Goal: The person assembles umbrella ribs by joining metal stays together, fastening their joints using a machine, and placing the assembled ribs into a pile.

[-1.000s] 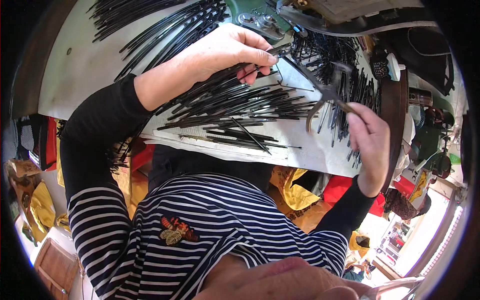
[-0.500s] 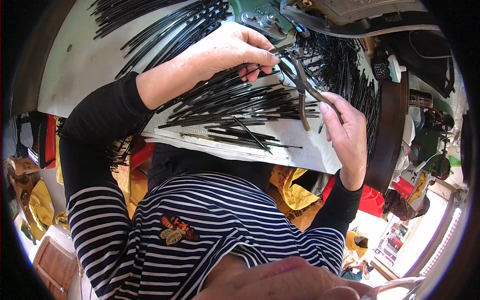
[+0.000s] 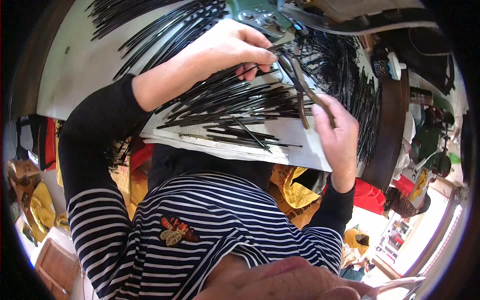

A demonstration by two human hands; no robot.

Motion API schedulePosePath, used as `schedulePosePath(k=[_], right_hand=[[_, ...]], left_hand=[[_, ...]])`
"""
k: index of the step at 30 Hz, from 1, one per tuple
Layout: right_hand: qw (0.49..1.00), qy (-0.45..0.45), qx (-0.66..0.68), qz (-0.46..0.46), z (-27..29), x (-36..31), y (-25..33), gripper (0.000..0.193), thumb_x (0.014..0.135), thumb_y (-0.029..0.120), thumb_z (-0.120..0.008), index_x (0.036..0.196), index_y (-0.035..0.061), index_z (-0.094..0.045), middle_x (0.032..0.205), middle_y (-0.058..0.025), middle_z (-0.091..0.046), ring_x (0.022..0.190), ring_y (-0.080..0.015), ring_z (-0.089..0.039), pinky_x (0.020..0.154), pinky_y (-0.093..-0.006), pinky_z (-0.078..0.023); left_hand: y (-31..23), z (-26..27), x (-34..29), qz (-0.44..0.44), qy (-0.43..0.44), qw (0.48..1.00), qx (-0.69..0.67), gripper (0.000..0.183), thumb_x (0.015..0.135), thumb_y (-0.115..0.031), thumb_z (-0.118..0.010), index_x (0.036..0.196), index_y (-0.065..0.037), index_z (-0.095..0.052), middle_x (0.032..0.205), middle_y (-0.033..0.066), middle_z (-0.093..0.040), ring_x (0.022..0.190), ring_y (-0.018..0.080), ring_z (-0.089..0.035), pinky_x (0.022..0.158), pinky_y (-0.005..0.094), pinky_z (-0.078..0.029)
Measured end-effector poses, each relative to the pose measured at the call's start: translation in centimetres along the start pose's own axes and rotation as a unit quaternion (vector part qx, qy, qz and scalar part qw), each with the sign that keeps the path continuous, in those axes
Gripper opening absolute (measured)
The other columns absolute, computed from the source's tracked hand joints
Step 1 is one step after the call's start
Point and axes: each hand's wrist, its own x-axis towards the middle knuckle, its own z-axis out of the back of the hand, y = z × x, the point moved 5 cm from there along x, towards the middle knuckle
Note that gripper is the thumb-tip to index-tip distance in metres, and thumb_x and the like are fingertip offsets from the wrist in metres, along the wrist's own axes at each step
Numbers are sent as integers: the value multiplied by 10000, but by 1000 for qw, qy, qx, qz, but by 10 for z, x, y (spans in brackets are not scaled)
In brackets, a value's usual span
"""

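Note:
My left hand [image 3: 242, 47] pinches a thin black rod [image 3: 281, 46] between thumb and fingers, its end pointing right. My right hand [image 3: 341, 137] is closed on one worn handle of a pair of pliers [image 3: 299, 82]. The other handle stands apart from it. The jaws are at the rod's end, just beside my left fingertips; whether they bite on it I cannot tell. Below my left hand, many loose black rods [image 3: 235, 105] lie fanned over the white tabletop [image 3: 320, 150].
A dense heap of black rods [image 3: 367, 110] covers the table's right side, along its dark edge [image 3: 387, 130]. More rods [image 3: 125, 17] lie at the far left. A green metal machine [image 3: 252, 12] stands at the back. Yellow bags [image 3: 295, 187] are below the near edge.
My right hand has shifted left and slightly nearer, bringing the plier handles a little closer together. My left hand has moved only slightly.

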Motion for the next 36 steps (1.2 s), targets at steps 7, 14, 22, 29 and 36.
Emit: schedulePosePath(k=[7, 14, 22, 29, 36], right_hand=[[999, 27, -2, 24, -20, -5, -20, 506, 736, 51, -608, 1216, 39, -452, 991, -129, -583, 904, -248, -572, 806, -337, -452], [995, 4, 39, 89, -12, -7, -29, 324, 765, 94, -581, 1072, 22, -504, 827, -137, -551, 763, -287, -547, 689, -358, -436], [996, 30, 35, 77, -16, -6, -31, 196, 762, 103, -556, 935, 37, -491, 640, -154, -546, 639, -370, -554, 578, -437, -421], [996, 26, -9, 81, -22, -2, -31, 176, 789, 178, -568, 895, 51, -509, 685, -146, -580, 647, -356, -583, 585, -438, -454], [981, -19, -116, 154, -5, 1, -24, 168, 812, 156, -546, 944, 53, -531, 808, -135, -596, 707, -331, -595, 615, -425, -476]], left_hand=[[-22, -3, -10, 8, -39, 999, 14, 214, 788, -100, -628, 905, 79, -618, 708, 86, -619, 511, 93, -544, 464, 199, -401], [-41, -18, -24, -41, -90, 994, 55, 201, 793, -17, -602, 957, 96, -586, 725, 121, -606, 515, 106, -523, 489, 198, -397], [-36, -11, -25, -70, -84, 992, 70, 156, 825, -18, -575, 964, 45, -606, 724, 83, -599, 514, 77, -491, 486, 184, -364], [-32, 2, -22, -91, -94, 989, 71, 193, 824, -25, -595, 1007, 34, -604, 748, 95, -598, 512, 82, -479, 475, 183, -353], [-34, -5, -20, -51, -98, 990, 85, 191, 830, -35, -589, 997, 59, -590, 742, 101, -589, 492, 90, -485, 444, 188, -353]])
